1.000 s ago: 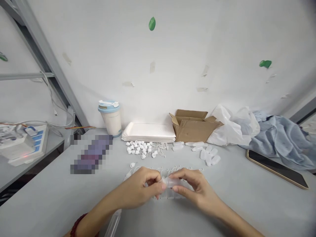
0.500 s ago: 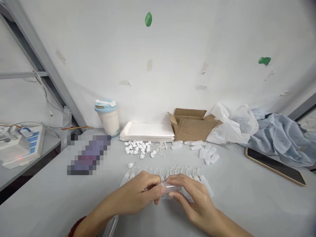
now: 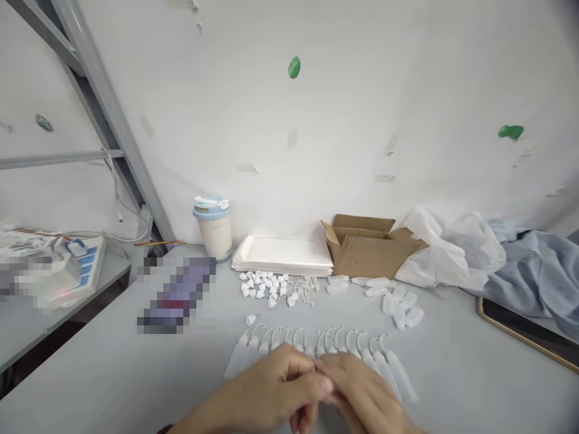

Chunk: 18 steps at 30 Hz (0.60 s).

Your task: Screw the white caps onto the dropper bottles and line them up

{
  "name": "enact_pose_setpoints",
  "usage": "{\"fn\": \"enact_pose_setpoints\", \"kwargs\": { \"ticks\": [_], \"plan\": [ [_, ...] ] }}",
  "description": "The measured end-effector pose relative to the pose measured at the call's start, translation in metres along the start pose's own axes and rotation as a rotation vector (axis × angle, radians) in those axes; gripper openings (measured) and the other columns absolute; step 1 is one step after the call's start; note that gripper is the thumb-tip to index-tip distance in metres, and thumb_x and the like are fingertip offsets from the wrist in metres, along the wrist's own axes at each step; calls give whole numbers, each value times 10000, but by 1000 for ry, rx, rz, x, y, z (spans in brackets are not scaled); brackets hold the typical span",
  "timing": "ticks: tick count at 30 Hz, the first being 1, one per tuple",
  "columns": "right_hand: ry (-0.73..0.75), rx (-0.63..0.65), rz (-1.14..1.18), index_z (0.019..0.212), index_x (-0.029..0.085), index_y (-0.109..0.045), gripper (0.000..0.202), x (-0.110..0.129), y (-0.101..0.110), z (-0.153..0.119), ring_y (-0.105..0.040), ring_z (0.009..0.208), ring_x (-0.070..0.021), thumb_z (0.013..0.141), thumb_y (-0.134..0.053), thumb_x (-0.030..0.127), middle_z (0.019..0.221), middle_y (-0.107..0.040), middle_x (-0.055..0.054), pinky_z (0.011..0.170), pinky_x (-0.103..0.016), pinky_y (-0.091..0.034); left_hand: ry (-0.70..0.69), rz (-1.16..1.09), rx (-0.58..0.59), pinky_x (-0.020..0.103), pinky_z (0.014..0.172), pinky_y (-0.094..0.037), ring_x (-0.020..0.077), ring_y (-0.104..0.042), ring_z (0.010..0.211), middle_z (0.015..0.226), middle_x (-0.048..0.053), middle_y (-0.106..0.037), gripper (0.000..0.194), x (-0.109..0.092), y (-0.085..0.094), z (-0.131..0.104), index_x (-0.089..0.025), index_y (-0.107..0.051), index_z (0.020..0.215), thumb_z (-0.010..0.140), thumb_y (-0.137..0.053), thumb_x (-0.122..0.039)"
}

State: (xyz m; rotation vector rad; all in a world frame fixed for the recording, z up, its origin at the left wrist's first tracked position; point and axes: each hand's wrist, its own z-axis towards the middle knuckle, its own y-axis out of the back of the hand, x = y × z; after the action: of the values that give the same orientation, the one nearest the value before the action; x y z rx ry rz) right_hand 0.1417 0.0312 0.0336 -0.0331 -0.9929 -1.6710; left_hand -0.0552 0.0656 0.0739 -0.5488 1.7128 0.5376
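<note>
My left hand (image 3: pixel 278 389) and my right hand (image 3: pixel 362 386) meet at the front of the table, fingers closed and touching. Whatever lies between them is hidden by the fingers. Just behind them runs a row of translucent plastic tubes (image 3: pixel 401 377) with white tops and thin cord loops, partly covered by my hands. One white cap (image 3: pixel 250 320) lies apart near the row's left end. Farther back are a pile of small white caps (image 3: pixel 265 284) and a tangle of white cords (image 3: pixel 306 288). Several loose translucent sleeves (image 3: pixel 400 308) lie to the right.
Along the wall stand a lidded cup (image 3: pixel 216 235), a stack of white sheets (image 3: pixel 284 253), an open cardboard box (image 3: pixel 377 256) and a white plastic bag (image 3: pixel 436 253). A phone (image 3: pixel 525 328) and blue cloth (image 3: pixel 538 268) lie right; a power strip (image 3: pixel 90 265) sits left.
The clear plastic piece seen between my hands is now covered by the fingers. My hands have drawn closer together and lower in view. The camera view has shifted, showing more wall.
</note>
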Motion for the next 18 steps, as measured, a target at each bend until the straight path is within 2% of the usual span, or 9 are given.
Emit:
{"fn": "enact_pose_setpoints", "kwargs": {
  "ticks": [2,4,5,6,8,10,13,15,18],
  "plan": [
    [-150,-7,164,1284,324,-533,428,8,2,11,-682,816,-216,889,-542,159,980,-712,-61,703,-318,-551,-39,-18,1,219,535,-407,95,-466,484,520,-8,-518,456,-7,1,-3,-156,-533,588,879,-437,-492],
    [-435,-7,381,1129,268,-626,241,15,4,22,-667,762,-185,940,-476,271,857,-705,-41,695,-295,-529,-67,13,-35,219,541,-421,99,-487,498,543,-11,-549,420,-16,2,-8,-159,-570,676,884,-442,-500],
    [-555,-12,505,1074,246,-644,236,17,4,27,-661,785,-186,945,-468,334,847,-699,-42,719,-297,-518,-86,76,-81,222,551,-433,108,-510,522,566,-8,-574,370,-20,2,-12,-165,-586,708,877,-476,-475],
    [-653,-11,644,1038,227,-652,262,18,4,31,-656,821,-189,941,-468,387,865,-696,-47,753,-303,-507,-116,179,-155,227,570,-449,119,-538,559,597,-5,-598,308,-23,0,-17,-174,-600,725,867,-516,-434],
    [-775,-23,921,1002,193,-651,318,17,3,35,-653,874,-201,917,-493,456,910,-695,-72,800,-317,-484,-233,491,-385,242,621,-478,141,-576,632,665,5,-635,175,-25,-5,-28,-194,-623,741,844,-580,-328],
    [-836,-46,1139,988,165,-644,336,15,1,37,-656,883,-203,899,-524,466,925,-696,-96,825,-325,-465,-446,789,-604,263,679,-507,162,-612,708,769,31,-667,99,-22,-13,-38,-205,-639,823,861,-551,-226],
    [-866,-62,1316,983,151,-642,297,14,-3,37,-657,875,-192,894,-554,421,916,-696,-104,834,-318,-453,-687,1092,-762,294,850,-525,208,-638,964,1026,81,-688,258,-10,-24,-48,-194,-604,1112,864,-540,-157],
    [-852,-38,1362,965,157,-647,266,19,-6,36,-652,880,-188,892,-565,400,912,-692,-94,840,-316,-451,-716,1264,-781,309,905,-525,230,-622,1056,1122,104,-674,343,-1,-29,-50,-154,-565,1205,866,-562,-203],
    [-810,30,1384,938,179,-650,240,27,-13,31,-638,898,-185,885,-578,401,911,-683,-70,864,-318,-443,-684,1438,-767,318,883,-547,247,-634,1055,1135,120,-680,383,9,-33,-50,-113,-573,1209,869,-577,-290]
  ]
}}
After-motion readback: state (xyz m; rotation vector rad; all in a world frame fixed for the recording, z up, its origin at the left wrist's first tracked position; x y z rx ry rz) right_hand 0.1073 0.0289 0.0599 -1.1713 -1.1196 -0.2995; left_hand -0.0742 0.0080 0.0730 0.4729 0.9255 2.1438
